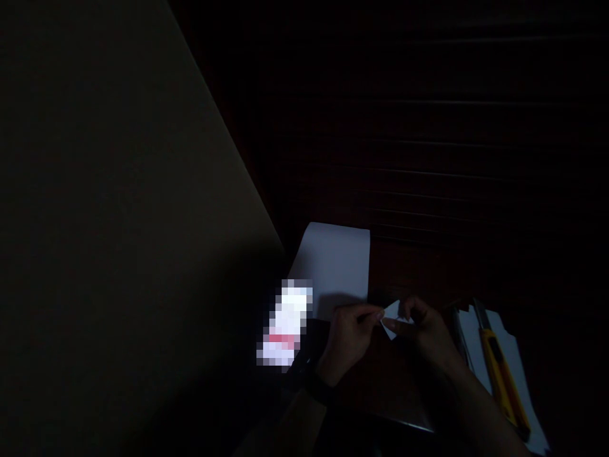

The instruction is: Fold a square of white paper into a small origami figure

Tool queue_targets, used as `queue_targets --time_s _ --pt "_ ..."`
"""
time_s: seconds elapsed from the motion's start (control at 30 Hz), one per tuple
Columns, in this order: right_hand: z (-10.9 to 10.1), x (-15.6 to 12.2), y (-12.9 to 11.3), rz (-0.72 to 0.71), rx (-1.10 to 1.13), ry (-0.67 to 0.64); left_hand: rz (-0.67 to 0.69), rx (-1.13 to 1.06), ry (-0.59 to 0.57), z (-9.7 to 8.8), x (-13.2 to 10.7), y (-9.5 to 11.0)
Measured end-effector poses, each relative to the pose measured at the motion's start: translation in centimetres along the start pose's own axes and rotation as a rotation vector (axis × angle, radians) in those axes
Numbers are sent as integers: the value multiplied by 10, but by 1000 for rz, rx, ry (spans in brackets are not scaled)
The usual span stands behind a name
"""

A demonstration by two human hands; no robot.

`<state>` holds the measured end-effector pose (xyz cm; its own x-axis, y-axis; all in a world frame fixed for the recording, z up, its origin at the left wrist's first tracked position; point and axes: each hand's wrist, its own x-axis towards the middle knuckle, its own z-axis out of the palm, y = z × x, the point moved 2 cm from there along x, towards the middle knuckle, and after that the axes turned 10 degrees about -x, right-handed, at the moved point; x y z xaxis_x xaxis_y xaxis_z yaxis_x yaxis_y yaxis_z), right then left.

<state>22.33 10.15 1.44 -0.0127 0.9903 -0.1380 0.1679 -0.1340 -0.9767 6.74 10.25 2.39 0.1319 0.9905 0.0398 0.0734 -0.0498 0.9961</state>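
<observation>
The scene is very dark. My left hand [349, 336] and my right hand [425, 327] meet over a dark wooden table [404, 266]. Between their fingertips sits a small white piece of paper [392, 317], folded into a pointed shape. Both hands pinch it, the left at its left edge, the right from above and to the right. A dark band circles my left wrist.
A white paper sheet [337, 260] lies just behind the hands. On the right, a yellow utility knife [499, 374] rests on more white paper [511, 349], with a dark pen-like tool [459, 339] beside it. A bright blurred patch [285, 327] glows at the left. A pale wall [118, 190] fills the left side.
</observation>
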Motion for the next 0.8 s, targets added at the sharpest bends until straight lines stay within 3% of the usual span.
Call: queue_targets --time_s 0.17,0.3,0.43,0.8 --pt "1 4 2 -57 -67 -45 35 80 13 -2 -1 4" --pt "2 4 -2 -112 -216 -123 116 158 -105 1 -4 6" --pt "1 2 -4 -61 -259 -222 159 190 -168 3 -6 9" --pt "0 3 1 -15 -216 -195 208 228 -163 2 -9 16"
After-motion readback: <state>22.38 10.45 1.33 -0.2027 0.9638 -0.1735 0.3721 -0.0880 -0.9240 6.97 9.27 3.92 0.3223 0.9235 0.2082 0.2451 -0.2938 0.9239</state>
